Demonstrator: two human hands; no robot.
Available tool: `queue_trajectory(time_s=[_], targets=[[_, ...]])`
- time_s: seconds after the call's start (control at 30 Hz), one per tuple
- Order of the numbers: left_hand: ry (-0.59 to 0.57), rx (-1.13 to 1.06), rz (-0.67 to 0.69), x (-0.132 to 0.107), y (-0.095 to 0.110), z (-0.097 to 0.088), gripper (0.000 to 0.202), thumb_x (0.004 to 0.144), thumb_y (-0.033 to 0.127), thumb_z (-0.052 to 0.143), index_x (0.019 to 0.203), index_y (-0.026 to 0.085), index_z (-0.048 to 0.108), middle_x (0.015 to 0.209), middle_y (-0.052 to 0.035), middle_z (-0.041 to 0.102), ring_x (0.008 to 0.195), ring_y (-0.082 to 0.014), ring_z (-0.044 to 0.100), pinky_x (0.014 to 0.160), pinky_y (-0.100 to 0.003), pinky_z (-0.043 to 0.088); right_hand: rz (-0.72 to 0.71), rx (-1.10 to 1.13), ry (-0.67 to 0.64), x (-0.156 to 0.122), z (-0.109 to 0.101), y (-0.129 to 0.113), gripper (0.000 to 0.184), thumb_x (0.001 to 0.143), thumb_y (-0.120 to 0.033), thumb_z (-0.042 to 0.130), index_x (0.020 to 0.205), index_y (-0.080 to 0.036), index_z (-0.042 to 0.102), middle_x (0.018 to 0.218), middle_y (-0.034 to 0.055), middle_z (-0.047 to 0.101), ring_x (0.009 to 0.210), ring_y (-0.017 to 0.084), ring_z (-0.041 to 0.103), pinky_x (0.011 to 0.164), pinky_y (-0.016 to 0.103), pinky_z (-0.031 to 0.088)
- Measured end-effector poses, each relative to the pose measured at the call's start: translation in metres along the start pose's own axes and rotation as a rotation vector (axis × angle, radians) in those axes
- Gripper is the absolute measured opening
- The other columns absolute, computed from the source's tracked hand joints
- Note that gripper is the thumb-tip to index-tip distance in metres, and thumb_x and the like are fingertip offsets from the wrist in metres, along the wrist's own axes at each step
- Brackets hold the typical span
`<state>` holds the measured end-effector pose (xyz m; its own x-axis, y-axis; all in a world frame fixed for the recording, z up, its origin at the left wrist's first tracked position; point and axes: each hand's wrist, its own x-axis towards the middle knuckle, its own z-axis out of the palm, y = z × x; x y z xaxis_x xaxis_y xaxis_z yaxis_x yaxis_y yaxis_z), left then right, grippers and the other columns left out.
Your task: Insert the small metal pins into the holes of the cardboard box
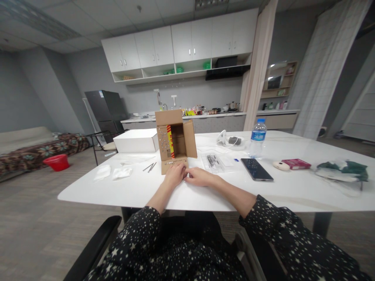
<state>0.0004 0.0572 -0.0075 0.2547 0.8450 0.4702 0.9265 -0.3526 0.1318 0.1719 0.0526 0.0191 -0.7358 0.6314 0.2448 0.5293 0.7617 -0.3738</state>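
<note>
A small brown cardboard box (175, 139) stands open on the white table (205, 187), its flaps spread and its front flap lying flat with a row of small holes or pins. My left hand (174, 175) rests on the table with its fingertips on that front flap. My right hand (199, 177) lies just beside it, fingertips touching the left hand near the flap's right corner. Whether either hand pinches a small part is too small to tell. A few thin dark nails or screws (150, 167) lie left of the box.
A white box (136, 141) sits behind left, white cloths (113, 172) at the left. A clear bag of screws (213, 160), a phone (256, 169), a water bottle (257, 138), a red pack (295, 164) and a green bundle (342, 170) lie to the right. Kitchen counter behind.
</note>
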Motion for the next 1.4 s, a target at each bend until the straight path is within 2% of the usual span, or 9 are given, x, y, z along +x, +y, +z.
queue_trajectory(time_s=[0.5, 0.97, 1.2, 1.4], targets=[[-0.004, -0.015, -0.009, 0.0, 0.002, -0.002, 0.021, 0.089, 0.02, 0.04, 0.094, 0.02, 0.061, 0.092, -0.0074, 0.068, 0.09, -0.0221, 0.062, 0.076, -0.031, 0.045, -0.004, -0.002, 0.007, 0.0, 0.001, 0.002, 0.019, 0.084, -0.025, 0.055, 0.095, -0.014, 0.066, 0.081, 0.0062, 0.068, 0.068, 0.015, 0.057, 0.06, 0.023, 0.036], [-0.023, -0.021, -0.039, -0.001, 0.004, -0.004, 0.018, 0.089, 0.021, 0.044, 0.096, 0.021, 0.061, 0.094, -0.0077, 0.067, 0.093, -0.023, 0.061, 0.081, -0.033, 0.045, 0.002, 0.033, 0.021, 0.0, -0.001, -0.002, 0.017, 0.084, -0.023, 0.056, 0.093, -0.014, 0.068, 0.081, 0.0059, 0.068, 0.071, 0.016, 0.059, 0.063, 0.024, 0.038], [-0.029, -0.057, -0.026, -0.001, 0.003, -0.004, 0.017, 0.087, 0.023, 0.048, 0.097, 0.021, 0.061, 0.096, -0.0078, 0.068, 0.094, -0.0232, 0.061, 0.082, -0.033, 0.046, -0.063, 0.108, 0.04, 0.0, -0.001, -0.003, 0.017, 0.085, -0.022, 0.053, 0.087, -0.014, 0.068, 0.081, 0.005, 0.068, 0.07, 0.015, 0.058, 0.064, 0.024, 0.038], [-0.05, -0.055, -0.057, -0.001, 0.003, -0.002, 0.02, 0.083, 0.016, 0.049, 0.099, 0.019, 0.061, 0.102, -0.0092, 0.067, 0.1, -0.024, 0.061, 0.088, -0.036, 0.045, -0.138, 0.194, 0.163, 0.001, -0.007, -0.009, 0.016, 0.087, -0.02, 0.052, 0.085, -0.014, 0.066, 0.079, 0.0041, 0.067, 0.073, 0.015, 0.058, 0.068, 0.025, 0.041]])
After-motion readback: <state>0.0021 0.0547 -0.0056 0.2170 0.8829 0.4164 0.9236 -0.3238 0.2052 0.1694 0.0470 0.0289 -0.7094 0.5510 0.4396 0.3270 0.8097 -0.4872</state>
